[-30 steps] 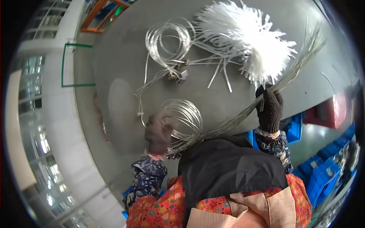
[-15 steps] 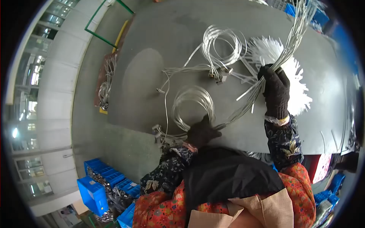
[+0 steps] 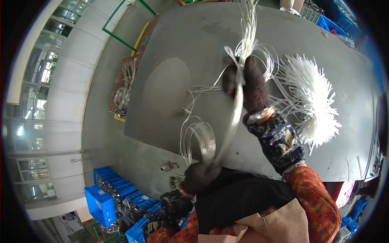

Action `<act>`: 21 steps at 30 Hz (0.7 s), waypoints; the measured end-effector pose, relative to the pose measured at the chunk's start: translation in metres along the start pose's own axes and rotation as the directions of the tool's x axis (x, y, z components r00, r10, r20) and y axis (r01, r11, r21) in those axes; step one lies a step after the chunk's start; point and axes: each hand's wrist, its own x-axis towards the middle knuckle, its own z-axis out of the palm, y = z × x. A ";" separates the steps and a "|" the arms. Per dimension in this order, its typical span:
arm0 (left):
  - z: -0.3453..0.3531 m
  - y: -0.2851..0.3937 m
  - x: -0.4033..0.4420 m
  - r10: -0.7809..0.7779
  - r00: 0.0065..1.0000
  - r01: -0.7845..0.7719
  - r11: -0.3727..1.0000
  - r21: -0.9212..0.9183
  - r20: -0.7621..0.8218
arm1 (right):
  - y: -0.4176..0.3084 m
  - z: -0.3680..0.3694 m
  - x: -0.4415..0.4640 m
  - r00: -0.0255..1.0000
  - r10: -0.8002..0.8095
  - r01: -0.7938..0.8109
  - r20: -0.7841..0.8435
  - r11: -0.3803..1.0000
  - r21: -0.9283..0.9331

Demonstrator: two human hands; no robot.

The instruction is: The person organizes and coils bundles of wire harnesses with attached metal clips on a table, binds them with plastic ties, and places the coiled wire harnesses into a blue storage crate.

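Note:
My left hand [image 3: 200,176], in a dark glove, is closed around a bundle of thin silvery cables [image 3: 235,121] near my apron. A loop of the same cables [image 3: 204,139] rises from this hand, and metal connectors [image 3: 169,166] dangle on its left. My right hand [image 3: 249,83], gloved too and slightly blurred, grips the bundle higher up over the table. Loose cable ends fan out beyond its fingers, and a pale strip end [image 3: 229,52] sticks out beside them. Behind the right hand lies another cable coil [image 3: 267,60], partly hidden.
A heap of white strips [image 3: 312,101] lies on the grey table [image 3: 162,109], right of my right arm. Blue crates [image 3: 100,205] with metal parts stand at lower left. Another person's arm [image 3: 292,5] shows at the far edge. More cables [image 3: 123,89] lie beyond the left edge.
My right hand has moved left along with the cable bundle, away from the white strips. My left hand has come down closer to my body, drawing its loop along. The view has shifted slightly.

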 end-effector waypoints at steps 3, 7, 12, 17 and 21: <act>-0.061 0.000 -0.013 -0.264 0.961 0.277 0.876 -0.396 0.087 | 0.046 -0.002 0.003 0.989 0.100 -0.055 0.105 0.929 -0.366; -0.135 -0.011 -0.036 -0.123 0.984 0.164 0.900 -0.403 0.128 | 0.106 -0.024 -0.024 0.942 0.333 -0.204 0.043 0.671 -0.713; -0.175 0.016 -0.055 -0.085 0.996 0.020 0.278 -0.960 -0.004 | 0.256 -0.088 0.047 0.575 -0.358 0.659 0.736 0.736 -0.157; -0.223 0.055 -0.023 0.345 0.910 -0.304 0.180 -0.935 -0.230 | 0.236 -0.056 0.082 0.999 0.026 0.034 0.026 -0.396 -0.917; -0.258 0.080 0.023 0.586 0.752 -0.375 0.003 -0.927 -0.302 | 0.164 -0.023 0.069 0.923 0.309 -0.230 -0.228 -0.031 -0.973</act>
